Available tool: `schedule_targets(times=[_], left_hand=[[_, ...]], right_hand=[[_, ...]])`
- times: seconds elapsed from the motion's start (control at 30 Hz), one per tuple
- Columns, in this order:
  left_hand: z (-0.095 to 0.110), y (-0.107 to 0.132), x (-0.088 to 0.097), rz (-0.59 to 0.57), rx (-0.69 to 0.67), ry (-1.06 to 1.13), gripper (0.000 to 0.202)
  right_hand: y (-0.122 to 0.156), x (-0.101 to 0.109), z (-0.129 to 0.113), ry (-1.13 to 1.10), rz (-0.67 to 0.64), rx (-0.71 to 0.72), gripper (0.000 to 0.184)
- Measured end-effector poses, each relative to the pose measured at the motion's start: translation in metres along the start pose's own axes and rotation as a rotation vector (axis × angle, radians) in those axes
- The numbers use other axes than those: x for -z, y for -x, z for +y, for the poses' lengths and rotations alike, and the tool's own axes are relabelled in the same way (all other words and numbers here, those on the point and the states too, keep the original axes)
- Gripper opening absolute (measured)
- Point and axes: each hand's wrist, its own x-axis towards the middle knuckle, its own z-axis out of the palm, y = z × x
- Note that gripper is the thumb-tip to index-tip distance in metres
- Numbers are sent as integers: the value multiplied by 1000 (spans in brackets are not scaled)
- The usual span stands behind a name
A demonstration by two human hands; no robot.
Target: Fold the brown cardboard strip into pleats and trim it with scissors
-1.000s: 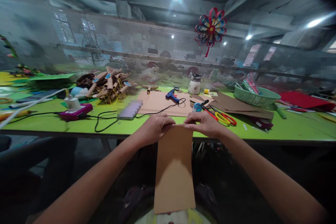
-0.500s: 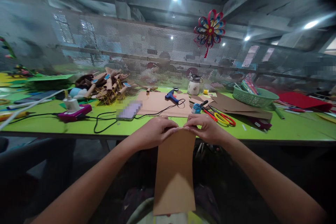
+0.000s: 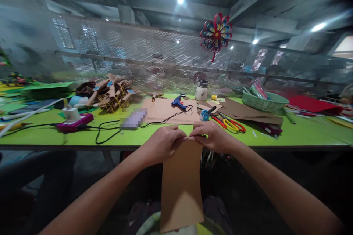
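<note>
A strip of brown cardboard (image 3: 182,187) hangs down in front of me, its lower end by my lap. My left hand (image 3: 167,141) pinches its top edge at the left, and my right hand (image 3: 211,136) pinches the same edge at the right. The fingertips of both hands nearly meet at the middle of that edge, which looks slightly bent. Just beyond my hands, on the green table (image 3: 149,132), lie a blue glue gun (image 3: 179,102) on a flat brown sheet (image 3: 157,112), a small blue bottle (image 3: 204,115) and scissors (image 3: 231,125).
At the left are a purple power strip (image 3: 75,121) with black cables, a phone (image 3: 134,119) and a pile of rolled brown paper pieces (image 3: 113,93). A green basket (image 3: 264,101), brown sheets (image 3: 245,112) and a white jar (image 3: 202,91) stand further right. A mesh screen (image 3: 149,47) rises behind.
Both hands have stayed pinched on the cardboard's top edge, with the fingertips now slightly closer together. The whole view has shifted a little.
</note>
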Motion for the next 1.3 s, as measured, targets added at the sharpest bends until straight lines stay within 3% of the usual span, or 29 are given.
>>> schedule_targets(times=[0.13,0.4,0.73,0.87,1.13,1.3], left_hand=[[1,7,10,-56,9,16,23],[-4,13,35,-171,61,23,20],[0,13,29,-131,-12,-91,21],[-2,14,27,-172,-1,-121,21],[-8,14,23,-141,33,-164,19],[-15,17,22,-157,10,-103,20]], right_hand=[[1,-1,-6,46,11,35,19],[2,2,-5,71,-92,18,22],[-3,4,-9,118,-149,-7,21],[-3,-1,-7,140,-114,12,20],[-3,-6,-3,142,-27,59,21],[1,-2,1,113,-92,-2,17]])
